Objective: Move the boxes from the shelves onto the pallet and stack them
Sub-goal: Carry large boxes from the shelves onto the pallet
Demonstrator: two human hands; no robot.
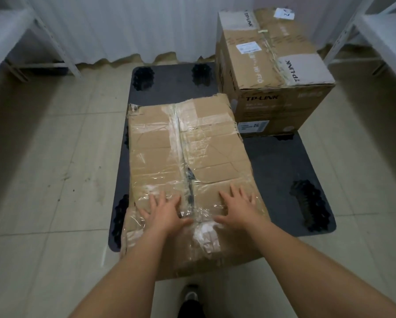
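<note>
My shoe (pixel 191 295) shows on the tiled floor (pixel 54 157) below. My left hand (pixel 162 212) and right hand (pixel 238 208) lie flat, fingers spread, on the near end of the taped box (pixel 187 161), which overhangs the dark pallet (pixel 281 161). Beyond, a TP-LINK box (pixel 270 65) occupies the far right corner; white shelves (pixel 375 31) flank both sides.

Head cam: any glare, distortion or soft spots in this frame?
Head view: glare on the clear tape across the taped box near the left hand and right hand; wide-angle bending leans the shelf posts inward; dim, flat light; print on the TP-LINK box is soft; the black pallet loses detail.
</note>
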